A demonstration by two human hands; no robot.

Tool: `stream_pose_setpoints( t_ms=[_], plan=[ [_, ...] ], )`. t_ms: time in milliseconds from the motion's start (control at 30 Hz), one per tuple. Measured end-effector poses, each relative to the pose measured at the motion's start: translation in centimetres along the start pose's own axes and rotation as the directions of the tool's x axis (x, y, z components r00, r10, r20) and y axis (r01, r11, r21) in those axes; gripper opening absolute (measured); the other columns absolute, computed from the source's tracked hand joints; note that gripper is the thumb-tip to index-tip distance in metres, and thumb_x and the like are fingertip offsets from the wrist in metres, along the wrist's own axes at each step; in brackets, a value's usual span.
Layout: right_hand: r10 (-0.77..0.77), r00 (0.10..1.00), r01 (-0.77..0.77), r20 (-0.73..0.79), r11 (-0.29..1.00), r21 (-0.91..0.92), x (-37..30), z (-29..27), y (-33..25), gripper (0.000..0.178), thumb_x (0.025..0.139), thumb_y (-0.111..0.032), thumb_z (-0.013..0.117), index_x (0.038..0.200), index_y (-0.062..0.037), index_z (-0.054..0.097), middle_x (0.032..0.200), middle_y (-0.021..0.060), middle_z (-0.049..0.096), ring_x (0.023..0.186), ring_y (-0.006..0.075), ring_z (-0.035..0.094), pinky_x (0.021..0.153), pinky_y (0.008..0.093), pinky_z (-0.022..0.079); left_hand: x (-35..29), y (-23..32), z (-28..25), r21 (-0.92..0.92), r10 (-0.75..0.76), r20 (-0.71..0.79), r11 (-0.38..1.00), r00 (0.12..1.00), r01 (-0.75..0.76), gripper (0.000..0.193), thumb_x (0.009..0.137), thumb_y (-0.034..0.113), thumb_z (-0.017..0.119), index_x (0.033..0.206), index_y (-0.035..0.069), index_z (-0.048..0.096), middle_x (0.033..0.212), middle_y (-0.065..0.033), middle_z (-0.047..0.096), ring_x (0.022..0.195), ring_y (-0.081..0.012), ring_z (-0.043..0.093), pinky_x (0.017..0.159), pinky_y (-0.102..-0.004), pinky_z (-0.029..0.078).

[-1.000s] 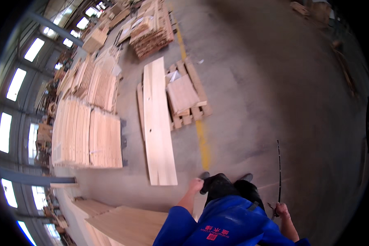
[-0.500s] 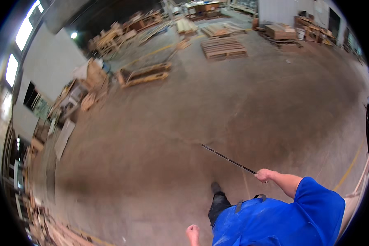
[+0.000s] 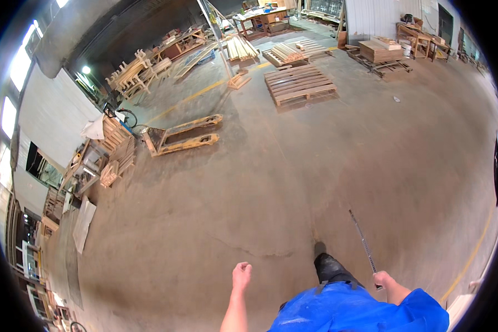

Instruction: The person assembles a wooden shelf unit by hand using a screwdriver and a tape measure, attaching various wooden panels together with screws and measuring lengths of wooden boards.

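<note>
My right hand (image 3: 383, 278) is closed around one end of a long, thin dark bar (image 3: 362, 238) with light marks along it. The bar slants up and away from my fist, over the concrete floor. My left hand (image 3: 242, 275) is out in front of my body at the lower middle, its fingers curled in and nothing seen in them. Below, one dark shoe (image 3: 320, 248) shows on the floor beyond my blue shirt.
A yellow pallet jack (image 3: 185, 145) rests on the floor ahead to the left. Farther on lie a wooden pallet (image 3: 300, 86) and stacked boards (image 3: 241, 48). Boards on a low cart (image 3: 380, 52) stand at the far right. Wooden crates (image 3: 119, 155) line the left wall.
My left hand has swung forward and up. The bar in my right hand has shifted right and now points more steeply away. The pallet and pallet jack appear lower and nearer.
</note>
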State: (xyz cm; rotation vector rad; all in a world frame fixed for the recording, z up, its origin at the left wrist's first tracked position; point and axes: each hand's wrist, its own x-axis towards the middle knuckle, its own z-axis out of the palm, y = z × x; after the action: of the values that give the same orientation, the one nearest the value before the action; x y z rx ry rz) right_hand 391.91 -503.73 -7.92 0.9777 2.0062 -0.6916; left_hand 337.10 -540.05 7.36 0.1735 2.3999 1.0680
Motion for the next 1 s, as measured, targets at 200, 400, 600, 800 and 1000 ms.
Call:
stream_pose_setpoints(
  t_ms=[200, 400, 600, 800, 1000],
  plan=[
    [-0.213, 0.974, 0.225, 0.072, 0.944, -0.241, 12.8, -21.3, -6.2, 0.021, 0.079, -0.018, 0.055, 0.076, -0.0043, 0.071, 0.078, 0.0148, 0.07, 0.075, 0.0284, 0.069, 0.068, 0.0399, 0.055, 8.0, 0.9, 5.3, -0.018, -0.279, 0.339, 0.953, 0.898, 0.302, 0.034, 0.088, 0.027, 0.063, 0.106, -0.001, 0.069, 0.094, -0.0106, 0.071, 0.086, -0.0188, 0.067, 0.076, -0.0331, 0.053],
    [0.155, 0.968, 0.012, -0.197, 0.756, 0.655, 22.1, -48.1, -23.4, 0.025, 0.086, -0.022, 0.053, 0.088, -0.0004, 0.066, 0.074, 0.0109, 0.066, 0.065, 0.0218, 0.063, 0.059, 0.0386, 0.05, 15.7, -3.5, 4.6, -0.146, -0.617, 0.38, 0.695, 0.689, 0.704, 0.022, 0.093, 0.024, 0.056, 0.087, 0.004, 0.065, 0.08, -0.0041, 0.064, 0.072, -0.0159, 0.062, 0.058, -0.0299, 0.048],
    [-0.034, 0.99, 0.104, -0.137, 0.836, 0.538, 35.6, -57.7, -28.3, 0.024, 0.09, -0.022, 0.055, 0.084, -0.0017, 0.066, 0.078, 0.0097, 0.065, 0.068, 0.0195, 0.061, 0.061, 0.0367, 0.05, 36.0, -2.0, 2.8, -0.092, -0.612, 0.297, 0.745, 0.732, 0.66, 0.022, 0.09, 0.023, 0.057, 0.082, 0.004, 0.064, 0.069, -0.0034, 0.062, 0.06, -0.0169, 0.058, 0.055, -0.033, 0.047],
    [0.149, 0.95, -0.306, 0.273, 0.6, 0.739, 40.3, -66.1, -36.9, 0.018, 0.089, -0.022, 0.055, 0.085, -0.0076, 0.066, 0.076, 0.0049, 0.063, 0.061, 0.0174, 0.059, 0.052, 0.0348, 0.05, 64.2, 15.3, -1.2, -0.065, -0.279, 0.381, 0.943, 0.881, 0.326, 0.017, 0.09, 0.014, 0.054, 0.078, 0.005, 0.062, 0.07, -0.0015, 0.058, 0.062, -0.0163, 0.058, 0.051, -0.0298, 0.044],
    [0.225, 0.897, -0.419, 0.38, 0.704, 0.573, 54.2, -79.9, -42.0, 0.021, 0.092, -0.024, 0.051, 0.086, -0.0101, 0.066, 0.076, 0.0022, 0.062, 0.066, 0.0172, 0.061, 0.053, 0.0364, 0.052, 88.4, 37.4, 0.5, -0.243, -0.233, 0.156, 0.933, 0.96, 0.266, 0.014, 0.088, 0.01, 0.057, 0.09, 0.0, 0.067, 0.077, -0.005, 0.065, 0.062, -0.0137, 0.058, 0.054, -0.0262, 0.047]
  ],
)
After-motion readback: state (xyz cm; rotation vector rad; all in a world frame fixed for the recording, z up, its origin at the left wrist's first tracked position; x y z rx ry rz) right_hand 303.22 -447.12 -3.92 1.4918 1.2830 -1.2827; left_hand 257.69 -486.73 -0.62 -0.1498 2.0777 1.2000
